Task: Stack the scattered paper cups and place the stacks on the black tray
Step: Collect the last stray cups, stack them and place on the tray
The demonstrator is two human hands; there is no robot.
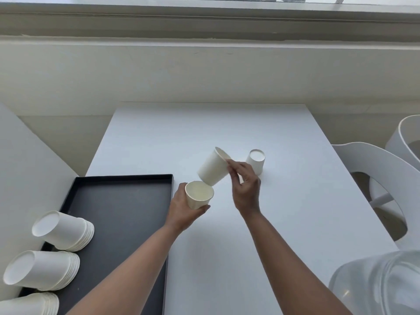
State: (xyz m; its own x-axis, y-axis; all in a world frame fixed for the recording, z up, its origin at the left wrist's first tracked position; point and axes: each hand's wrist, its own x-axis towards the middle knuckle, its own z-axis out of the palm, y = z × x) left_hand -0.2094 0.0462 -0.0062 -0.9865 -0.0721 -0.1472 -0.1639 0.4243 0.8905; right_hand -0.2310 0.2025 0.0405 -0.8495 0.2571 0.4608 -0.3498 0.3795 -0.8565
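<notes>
My left hand [181, 206] holds an upright white paper cup [198, 194] just right of the black tray [120, 201]. My right hand [245, 185] pinches the rim of a second cup [213, 167], tilted, its base just above the mouth of the first. A third cup [255, 161] stands upside down on the white table [227, 128] behind my right hand. Three stacks of inverted cups rest along the tray's left side: one at the back [66, 230], one in the middle [43, 270] and one at the bottom edge [29, 304], partly cut off.
White chairs [375, 169] stand at the table's right side. A clear plastic container [381, 285] sits at the bottom right corner. A wall and window sill lie beyond the table's far edge.
</notes>
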